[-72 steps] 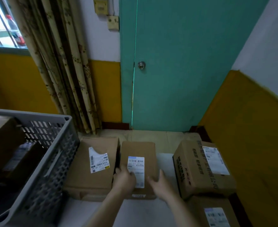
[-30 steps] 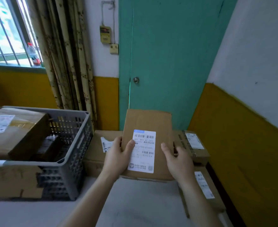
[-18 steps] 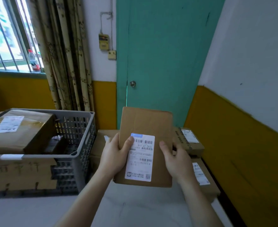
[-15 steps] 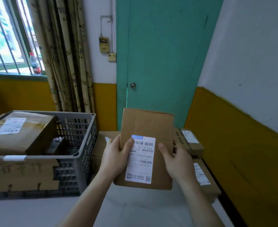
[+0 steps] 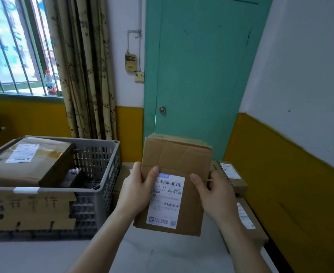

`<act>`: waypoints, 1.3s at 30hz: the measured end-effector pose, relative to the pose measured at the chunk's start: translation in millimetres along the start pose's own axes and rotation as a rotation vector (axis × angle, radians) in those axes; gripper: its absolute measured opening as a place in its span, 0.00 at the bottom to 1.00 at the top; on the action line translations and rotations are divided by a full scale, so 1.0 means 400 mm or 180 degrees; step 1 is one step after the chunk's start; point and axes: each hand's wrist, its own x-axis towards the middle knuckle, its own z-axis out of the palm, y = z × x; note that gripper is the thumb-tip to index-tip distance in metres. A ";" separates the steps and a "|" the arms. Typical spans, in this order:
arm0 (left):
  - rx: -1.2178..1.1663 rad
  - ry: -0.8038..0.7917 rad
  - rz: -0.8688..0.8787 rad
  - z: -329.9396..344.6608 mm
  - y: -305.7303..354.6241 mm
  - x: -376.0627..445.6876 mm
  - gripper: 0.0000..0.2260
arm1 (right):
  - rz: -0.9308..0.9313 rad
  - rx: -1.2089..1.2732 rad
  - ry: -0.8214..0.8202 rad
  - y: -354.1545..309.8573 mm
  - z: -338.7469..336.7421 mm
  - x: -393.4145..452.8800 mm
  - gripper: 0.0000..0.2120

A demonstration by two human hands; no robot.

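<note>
A flat cardboard parcel (image 5: 179,160) was held clear of the white counter (image 5: 152,257), at mid-frame in front of the teal door (image 5: 197,75). It stood near upright, with its labelled face towards the camera. The left hand (image 5: 136,192) grasped its left edge, the thumb pressed on the front at the upper left corner of the shipping label (image 5: 166,201) and the fingers wrapped behind. The right hand (image 5: 215,196) grasped the right edge, its thumb on the bare cardboard beside the label. A grey crate (image 5: 111,170) stood to the left and contained a large taped box (image 5: 28,164). Two labelled boxes (image 5: 229,176) lay to the right, against the yellow wall.
</note>
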 end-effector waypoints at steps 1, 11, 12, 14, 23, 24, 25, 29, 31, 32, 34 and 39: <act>0.0014 0.0002 0.0023 -0.003 -0.002 -0.002 0.23 | -0.0021 0.0024 -0.0007 0.002 0.002 -0.002 0.27; -0.0534 -0.0452 -0.0599 -0.033 0.055 0.005 0.45 | 0.0216 0.0277 -0.0345 -0.040 -0.026 -0.001 0.24; -0.0604 -0.0466 -0.0704 -0.032 0.066 0.008 0.42 | 0.0335 0.0337 -0.0352 -0.049 -0.031 -0.002 0.23; -0.0593 -0.0485 -0.0835 -0.028 0.079 0.013 0.36 | 0.0451 0.0407 -0.0315 -0.065 -0.040 0.000 0.24; -0.0674 -0.1020 -0.1005 -0.029 0.073 0.029 0.37 | 0.0687 0.0595 -0.0382 -0.017 -0.056 0.022 0.14; -0.0717 -0.1014 -0.0986 -0.032 0.077 0.030 0.32 | 0.0681 0.0637 -0.0430 -0.014 -0.056 0.026 0.13; -0.0762 -0.0951 -0.0977 -0.032 0.080 0.031 0.27 | 0.0679 0.0648 -0.0463 -0.012 -0.054 0.028 0.13; -0.0648 -0.0719 -0.0843 -0.030 0.081 0.037 0.19 | 0.0453 0.0474 -0.0270 -0.010 -0.041 0.033 0.12; -0.0541 -0.0772 -0.0767 -0.030 0.074 0.032 0.17 | 0.0328 0.0339 -0.0111 -0.007 -0.038 0.033 0.15; -0.0520 -0.0800 -0.0760 -0.031 0.069 0.032 0.16 | 0.0298 0.0316 -0.0125 -0.003 -0.037 0.034 0.15; -0.0519 -0.0789 -0.0824 -0.030 0.060 0.032 0.15 | 0.0331 0.0378 -0.0238 0.006 -0.036 0.034 0.11; -0.0276 -0.0309 -0.0800 -0.019 0.072 0.041 0.25 | 0.0311 0.0420 -0.0175 -0.004 -0.034 0.038 0.17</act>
